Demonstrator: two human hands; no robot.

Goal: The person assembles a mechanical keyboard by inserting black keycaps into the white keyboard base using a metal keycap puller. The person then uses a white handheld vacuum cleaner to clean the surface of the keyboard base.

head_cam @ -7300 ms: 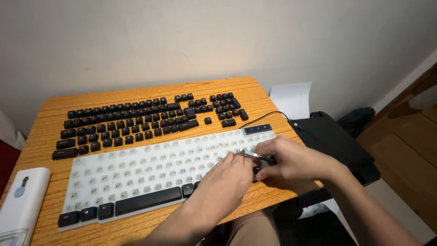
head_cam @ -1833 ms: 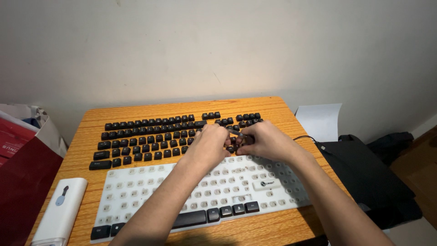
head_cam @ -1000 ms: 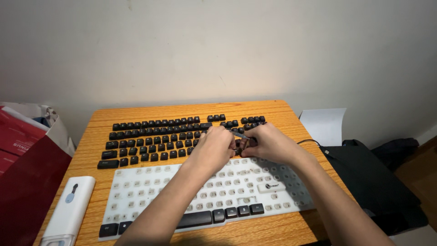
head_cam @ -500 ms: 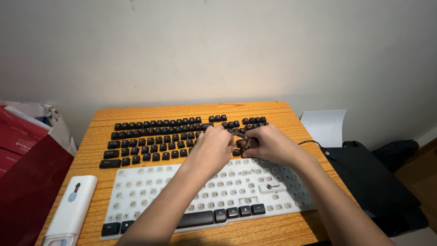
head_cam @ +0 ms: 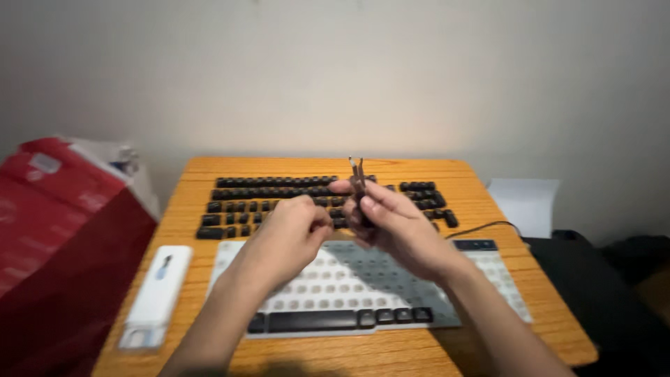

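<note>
My right hand is raised above the table and grips a small metal keycap puller, its prongs pointing up. My left hand hovers just left of it with fingers curled in; I cannot tell whether it holds a keycap. Below both hands lies a white keyboard base with most caps off and a row of black keys along its near edge. Behind it, several loose black keycaps sit in rows on the wooden table. The picture is blurred.
A white oblong case lies on the table's left side. A red bag stands left of the table. A black cable runs off the right edge toward a dark bag. A white sheet leans by the wall.
Both hands have lifted from the keycap rows, and the right hand now holds the puller upright. The view has shifted left.
</note>
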